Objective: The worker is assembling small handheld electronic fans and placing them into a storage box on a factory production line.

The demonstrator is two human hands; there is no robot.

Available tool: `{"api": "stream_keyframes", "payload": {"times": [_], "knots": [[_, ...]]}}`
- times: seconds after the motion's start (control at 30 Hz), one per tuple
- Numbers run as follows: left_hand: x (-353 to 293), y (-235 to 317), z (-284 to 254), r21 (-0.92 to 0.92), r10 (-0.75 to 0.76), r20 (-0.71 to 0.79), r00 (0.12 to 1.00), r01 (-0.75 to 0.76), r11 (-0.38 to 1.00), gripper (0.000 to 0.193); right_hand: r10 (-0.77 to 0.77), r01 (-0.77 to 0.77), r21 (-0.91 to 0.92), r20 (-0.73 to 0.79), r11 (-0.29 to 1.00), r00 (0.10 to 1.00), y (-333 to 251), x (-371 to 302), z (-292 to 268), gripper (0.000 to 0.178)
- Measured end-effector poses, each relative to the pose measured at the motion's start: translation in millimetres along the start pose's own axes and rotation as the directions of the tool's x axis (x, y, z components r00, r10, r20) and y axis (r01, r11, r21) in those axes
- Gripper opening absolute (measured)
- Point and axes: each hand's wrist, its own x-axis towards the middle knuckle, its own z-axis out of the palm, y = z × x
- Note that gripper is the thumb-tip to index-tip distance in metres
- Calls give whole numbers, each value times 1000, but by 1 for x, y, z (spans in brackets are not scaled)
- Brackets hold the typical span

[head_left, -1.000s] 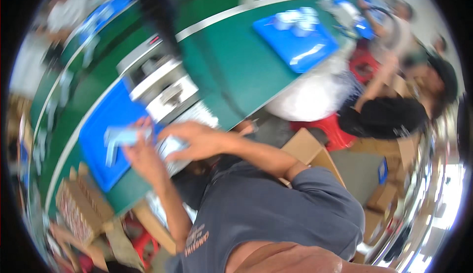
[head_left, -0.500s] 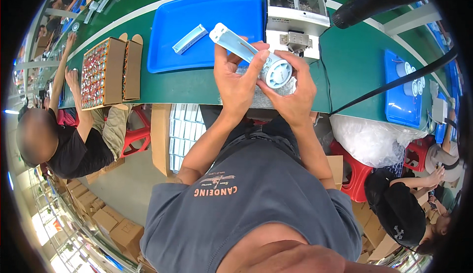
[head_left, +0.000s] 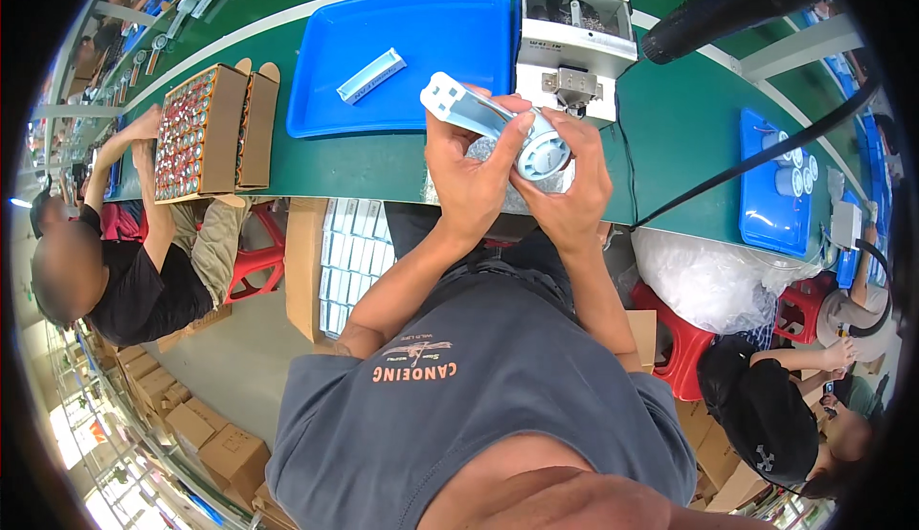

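Both hands hold a light-blue plastic housing [head_left: 544, 156] over the near edge of the table. It has a long hollow handle and a round, vented head. My left hand [head_left: 467, 171] is closed around the handle, its thumb up near the head. On the other side, my right hand [head_left: 577, 178] grips the round head between thumb and fingers. The handle's end points up and to the left. Fingers cover part of the join between handle and head. Beyond the hands, a light-blue narrow piece with printing [head_left: 371, 76] lies in a blue tray [head_left: 316, 42].
A grey-white bench machine [head_left: 576, 40] stands behind my right hand, with a black nozzle-like tube [head_left: 728, 8] farther right. Cardboard boxes of small round parts [head_left: 196, 137] sit left, near a seated co-worker [head_left: 144, 271]. At right, another blue tray [head_left: 775, 209] holds white cylinders.
The housing has turned in my hands: its handle end has come lower and nearer, and the handle looks shorter. Both hands keep their hold. The left co-worker's hands have moved closer to the box.
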Motion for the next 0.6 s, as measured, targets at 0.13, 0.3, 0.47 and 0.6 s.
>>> {"api": "stream_keyframes", "payload": {"times": [0.13,0.3,0.47,0.6], "knots": [[-8,3,0,32,-20,53,998,19,999,52,10,-11,-16,-31,1000,999,3,-8,0,73],[-16,5,3,101,-37,210,977,16,995,73,27,-15,108,-112,994,993,10,-13,4,74],[-2,3,1,108,-66,275,959,38,993,67,-36,34,-13,-207,999,978,15,-6,12,75],[2,-4,0,33,-52,313,948,44,998,63,-23,16,-35,-200,999,980,15,-10,12,75]]}}
